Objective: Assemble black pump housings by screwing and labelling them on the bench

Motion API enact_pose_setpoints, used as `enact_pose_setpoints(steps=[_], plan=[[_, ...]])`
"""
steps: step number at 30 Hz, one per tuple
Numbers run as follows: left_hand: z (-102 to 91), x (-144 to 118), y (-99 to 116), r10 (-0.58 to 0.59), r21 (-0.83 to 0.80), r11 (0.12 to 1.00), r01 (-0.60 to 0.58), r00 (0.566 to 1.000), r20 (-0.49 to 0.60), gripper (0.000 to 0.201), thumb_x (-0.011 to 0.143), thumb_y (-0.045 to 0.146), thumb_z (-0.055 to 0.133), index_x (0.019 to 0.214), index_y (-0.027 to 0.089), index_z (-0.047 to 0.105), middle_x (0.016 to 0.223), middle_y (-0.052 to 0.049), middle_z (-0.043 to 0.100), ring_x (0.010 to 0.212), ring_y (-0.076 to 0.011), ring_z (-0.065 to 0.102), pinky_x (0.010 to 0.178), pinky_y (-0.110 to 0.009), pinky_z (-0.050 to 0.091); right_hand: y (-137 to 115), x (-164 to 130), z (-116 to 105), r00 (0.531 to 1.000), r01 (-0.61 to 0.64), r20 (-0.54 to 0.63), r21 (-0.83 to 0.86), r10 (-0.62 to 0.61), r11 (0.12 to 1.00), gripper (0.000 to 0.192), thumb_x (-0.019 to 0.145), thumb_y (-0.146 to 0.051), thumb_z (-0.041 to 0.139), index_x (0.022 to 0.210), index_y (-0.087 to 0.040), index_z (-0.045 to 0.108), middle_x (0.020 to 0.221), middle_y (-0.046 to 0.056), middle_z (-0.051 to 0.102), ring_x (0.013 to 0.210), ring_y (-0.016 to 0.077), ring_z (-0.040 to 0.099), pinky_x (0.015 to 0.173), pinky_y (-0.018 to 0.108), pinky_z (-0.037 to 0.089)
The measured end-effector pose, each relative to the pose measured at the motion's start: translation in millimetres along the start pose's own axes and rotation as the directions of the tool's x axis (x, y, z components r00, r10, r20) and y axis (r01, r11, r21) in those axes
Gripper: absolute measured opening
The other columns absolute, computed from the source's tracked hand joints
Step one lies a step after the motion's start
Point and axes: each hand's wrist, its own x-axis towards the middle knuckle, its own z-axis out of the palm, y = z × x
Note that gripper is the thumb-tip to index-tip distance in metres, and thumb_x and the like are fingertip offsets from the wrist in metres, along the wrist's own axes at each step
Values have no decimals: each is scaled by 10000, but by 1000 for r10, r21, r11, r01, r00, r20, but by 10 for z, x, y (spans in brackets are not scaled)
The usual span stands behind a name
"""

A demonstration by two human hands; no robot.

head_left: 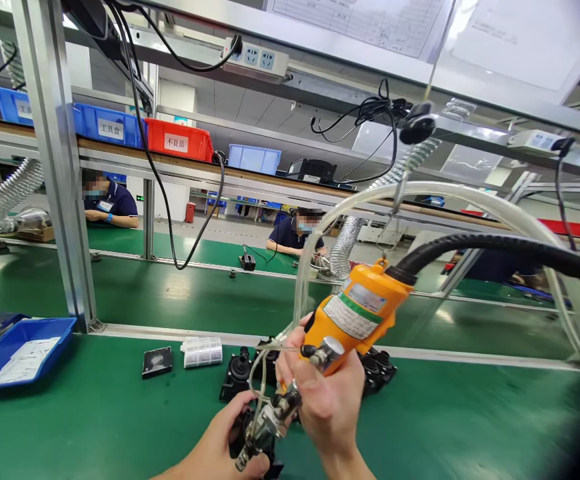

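Note:
My right hand (pixel 327 393) grips an orange powered screwdriver (pixel 357 313) with a black hose and a clear tube running up to the right. Its metal tip (pixel 265 427) points down-left into a black plastic part (pixel 250 443) that my left hand (pixel 220 443) holds against the green mat at the bottom centre. Several more black parts (pixel 237 373) lie just behind my hands.
A blue tray (pixel 20 330) with white slips sits at the left edge. A small black square piece (pixel 157 361) and a white label roll (pixel 201 351) lie on the green mat (pixel 95 413). An aluminium post (pixel 57 167) stands at left. Two seated people work at the far bench.

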Motion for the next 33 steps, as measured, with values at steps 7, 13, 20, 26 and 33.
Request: enact_pose_setpoints(steps=[7, 13, 20, 26, 33], plan=[[68, -10, 212, 80, -25, 997, -80, 997, 22, 984, 792, 685, 823, 1546, 167, 459, 1538, -234, 580, 1407, -402, 563, 1211, -523, 404, 165, -136, 129, 998, -2, 59, 11, 2, 1000, 345, 758, -377, 843, 951, -222, 602, 679, -28, 571, 465, 104, 460, 412, 222, 449], [91, 4, 231, 91, -30, 995, -91, 996, 6, 920, 774, 670, 844, 1507, 206, 538, 1431, -156, 651, 1368, -393, 569, 1194, -512, 399, 243, -96, 125, 999, -35, 9, -26, 35, 999, 410, 749, -448, 847, 979, -223, 592, 630, -64, 497, 457, 101, 415, 396, 217, 409], [-31, -13, -164, -59, -17, 998, 59, 998, 3, 986, 619, 568, 985, 1448, 255, 552, 1295, -124, 643, 1228, -355, 612, 1094, -467, 489, -69, 104, -88, 997, -57, -47, 154, 64, 986, 461, 796, -529, 806, 1061, -228, 579, 652, -78, 511, 410, 85, 414, 407, 237, 418], [-19, 1, -250, -77, -42, 996, 77, 997, 4, 940, 615, 553, 987, 1405, 263, 569, 1152, -76, 615, 1058, -277, 630, 958, -355, 536, -321, 255, -199, 997, 5, -78, 228, 13, 974, 507, 786, -554, 802, 1121, -247, 577, 627, -85, 525, 398, 84, 422, 418, 225, 409], [15, -3, -266, -64, -164, 984, 69, 997, 35, 935, 608, 458, 1016, 1413, 292, 572, 1235, -69, 604, 1208, -307, 597, 1100, -427, 488, -107, 312, -120, 993, -61, -86, 164, 76, 984, 514, 738, -536, 827, 1060, -230, 570, 658, -77, 518, 410, 91, 455, 413, 241, 428]])
